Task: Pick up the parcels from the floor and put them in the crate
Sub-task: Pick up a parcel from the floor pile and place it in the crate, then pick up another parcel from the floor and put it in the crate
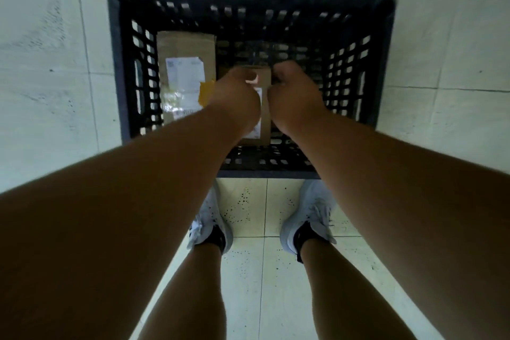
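Observation:
A black slatted plastic crate point(386, 63) stands on the pale tiled floor right in front of my feet. Inside it, on the left, lies a brown cardboard parcel point(187, 47) with a white label and a strip of yellow tape. A second, narrower brown parcel point(264, 119) with a white label is in the middle of the crate. My left hand point(237, 96) grips its left side and my right hand point(298, 96) grips its right side. Both hands hide most of this parcel, and I cannot tell whether it touches the crate's bottom.
My two white shoes point(209, 218) stand on the floor tiles point(41, 63) just before the crate's near wall. The right half of the crate holds no parcel. No other parcels show on the floor in view.

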A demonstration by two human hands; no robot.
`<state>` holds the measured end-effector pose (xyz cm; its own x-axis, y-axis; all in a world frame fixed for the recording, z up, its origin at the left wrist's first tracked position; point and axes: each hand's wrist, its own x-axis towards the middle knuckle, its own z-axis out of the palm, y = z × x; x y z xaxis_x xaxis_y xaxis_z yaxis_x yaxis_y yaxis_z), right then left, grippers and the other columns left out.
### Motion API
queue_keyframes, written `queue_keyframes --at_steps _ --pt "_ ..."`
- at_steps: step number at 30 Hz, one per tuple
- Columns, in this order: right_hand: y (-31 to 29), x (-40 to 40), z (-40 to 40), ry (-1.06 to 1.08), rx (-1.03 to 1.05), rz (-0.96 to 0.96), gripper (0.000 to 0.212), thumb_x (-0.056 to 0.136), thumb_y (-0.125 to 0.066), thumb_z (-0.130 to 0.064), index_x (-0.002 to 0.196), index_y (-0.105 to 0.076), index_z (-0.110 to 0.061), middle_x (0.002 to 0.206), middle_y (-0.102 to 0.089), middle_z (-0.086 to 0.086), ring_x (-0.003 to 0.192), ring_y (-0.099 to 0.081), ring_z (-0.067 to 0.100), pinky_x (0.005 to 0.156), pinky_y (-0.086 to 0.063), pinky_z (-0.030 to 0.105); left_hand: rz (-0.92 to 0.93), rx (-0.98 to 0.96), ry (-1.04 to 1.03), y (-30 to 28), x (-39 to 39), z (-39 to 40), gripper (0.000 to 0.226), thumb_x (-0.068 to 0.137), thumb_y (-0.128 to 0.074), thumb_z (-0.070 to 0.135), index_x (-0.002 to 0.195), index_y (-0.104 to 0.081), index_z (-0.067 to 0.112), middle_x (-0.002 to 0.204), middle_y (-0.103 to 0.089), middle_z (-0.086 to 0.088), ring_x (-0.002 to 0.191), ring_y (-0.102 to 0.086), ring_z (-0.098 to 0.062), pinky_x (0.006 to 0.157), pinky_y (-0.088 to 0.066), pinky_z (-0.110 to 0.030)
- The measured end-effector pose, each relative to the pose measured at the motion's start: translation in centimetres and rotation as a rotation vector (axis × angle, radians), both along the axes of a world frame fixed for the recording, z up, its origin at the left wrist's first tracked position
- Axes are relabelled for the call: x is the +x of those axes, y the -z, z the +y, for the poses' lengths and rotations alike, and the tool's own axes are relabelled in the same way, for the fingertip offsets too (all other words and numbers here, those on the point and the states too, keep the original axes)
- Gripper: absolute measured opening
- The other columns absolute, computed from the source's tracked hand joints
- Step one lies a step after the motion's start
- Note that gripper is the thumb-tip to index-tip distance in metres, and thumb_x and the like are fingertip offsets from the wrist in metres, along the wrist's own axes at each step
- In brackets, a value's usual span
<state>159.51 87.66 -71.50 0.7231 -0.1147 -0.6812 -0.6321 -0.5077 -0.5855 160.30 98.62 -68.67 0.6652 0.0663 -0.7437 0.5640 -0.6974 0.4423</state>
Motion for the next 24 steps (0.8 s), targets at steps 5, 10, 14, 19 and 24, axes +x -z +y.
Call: queue_keyframes --at_steps 5,10,14,19,24 --pt "-14.4 2.0 -1.6 0.038 -0.083 -0.232 0.033 0.095 -0.055 -0.019 0.128 -0.055 -0.017 0.119 -0.063 0.007 0.104 -0.062 0.021 0.085 -0.047 0.03 -0.323 -0.12 0.112 -14.5 1.2 -2.1 0.032 0.098 -0.037 0.018 0.124 -0.055 0.023 0.113 -0.065 -0.004 0.097 -0.063 -0.022 0.084 -0.053 -0.04" --pt "-31.9 3.8 -5.7 0.021 -0.185 -0.433 0.037 0.099 -0.052 -0.015 0.136 -0.051 -0.018 0.132 -0.054 -0.002 0.107 -0.054 0.006 0.079 -0.034 0.007 -0.588 -0.077 0.322 -30.4 4.0 -3.6 0.039 0.098 -0.043 0.014 0.136 -0.05 0.019 0.125 -0.06 -0.006 0.11 -0.059 -0.023 0.092 -0.05 -0.042" --pt "-45.2 3.5 -8.3 0.054 -0.225 -0.611 0.041 0.094 -0.061 -0.019 0.134 -0.053 -0.018 0.132 -0.055 0.0 0.111 -0.058 0.013 0.089 -0.047 0.027 -0.713 -0.031 0.304 -43.7 4.9 -5.3 0.037 0.099 -0.045 0.016 0.136 -0.048 0.021 0.119 -0.06 -0.002 0.098 -0.06 -0.019 0.082 -0.05 -0.035" --pt "-58.3 1.0 -11.9 0.107 -0.329 -0.773 0.045 0.087 -0.069 -0.027 0.129 -0.055 -0.017 0.128 -0.054 0.003 0.11 -0.056 0.02 0.093 -0.051 0.045 -0.788 -0.063 0.2 -56.8 2.3 -8.5 0.028 0.099 -0.049 0.027 0.127 -0.053 0.027 0.103 -0.061 0.01 0.079 -0.06 -0.01 0.069 -0.048 -0.029" --pt "-66.2 -2.3 -15.7 0.18 -0.414 -0.878 0.048 0.087 -0.071 -0.029 0.13 -0.054 -0.019 0.131 -0.051 0.003 0.116 -0.053 0.02 0.095 -0.049 0.038 -0.854 -0.133 0.244 -62.9 -0.3 -10.7 0.026 0.099 -0.049 0.031 0.124 -0.056 0.029 0.092 -0.062 0.011 0.071 -0.061 -0.009 0.066 -0.052 -0.033"
